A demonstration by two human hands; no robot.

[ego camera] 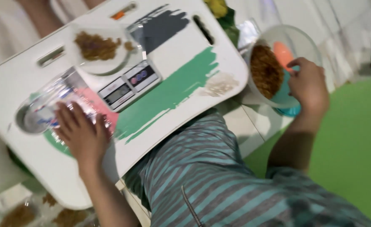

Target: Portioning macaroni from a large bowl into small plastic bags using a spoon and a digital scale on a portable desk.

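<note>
My left hand (81,133) lies flat on a crinkled clear plastic bag (51,105) at the left of a white lap tray (181,63) painted with green, pink and dark strokes. My right hand (308,83) grips the rim of a clear bowl (277,54) of brown shredded food, held off the tray's right edge; an orange scoop (283,54) sits inside it. A small digital kitchen scale (128,84) stands mid-tray, carrying a white plate (99,50) with a heap of the same brown food.
A pale crumbly patch (219,84) lies on the tray's right side. Packed bags of brown food (34,212) rest on the floor at bottom left. A green mat (357,138) covers the floor to the right. My striped trousers (210,168) fill the foreground.
</note>
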